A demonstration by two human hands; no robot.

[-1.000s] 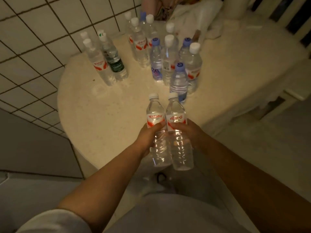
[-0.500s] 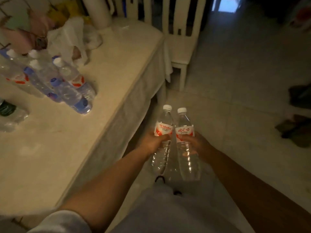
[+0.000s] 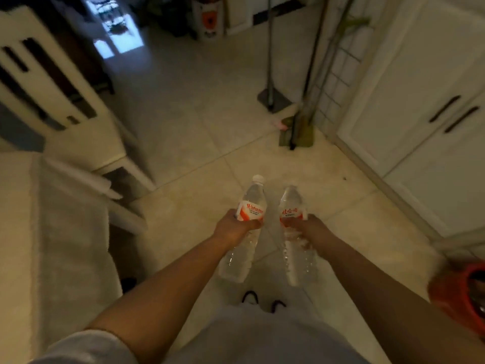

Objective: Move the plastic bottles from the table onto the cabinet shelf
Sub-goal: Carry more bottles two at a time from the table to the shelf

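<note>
My left hand grips a clear plastic bottle with a red-and-white label and a white cap. My right hand grips a second clear bottle with the same kind of label. Both bottles are held out in front of me over the tiled floor, tilted slightly apart, a small gap between them. The white table lies at my left; the other bottles on it are out of view. White cabinet doors with dark handles stand shut at the right. No shelf is visible.
A white chair stands beside the table's far end at left. A mop and broom lean in the corner by the cabinet. A red bucket sits at the right edge. Open tiled floor stretches ahead.
The view has swung right, away from the table: the bottles left on it have gone out of view and the cabinet doors have come in. The two held bottles have spread slightly apart.
</note>
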